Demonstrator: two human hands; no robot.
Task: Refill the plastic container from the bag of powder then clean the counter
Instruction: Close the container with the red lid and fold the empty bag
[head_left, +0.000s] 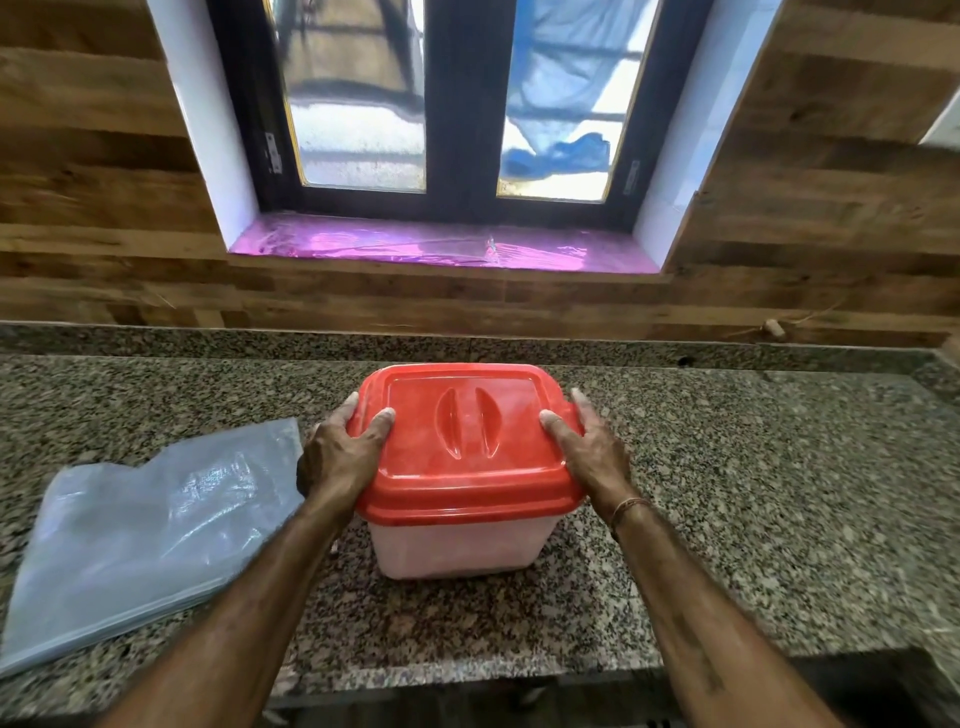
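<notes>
On the counter (727, 493), left hand (337, 457) and right hand (592, 452) grip the lid (467, 441) of the upright container (457, 545).

A pale plastic container (457, 551) stands on the speckled stone bench (753, 493) with its red lid (462, 441) on top. The left hand (340, 457) and right hand (587, 452) clasp the lid's two ends, thumbs laid on top and fingers round the rim. A limp clear bag (156, 530) lies flat just left of the container, below a dark-framed window (457, 104).
</notes>
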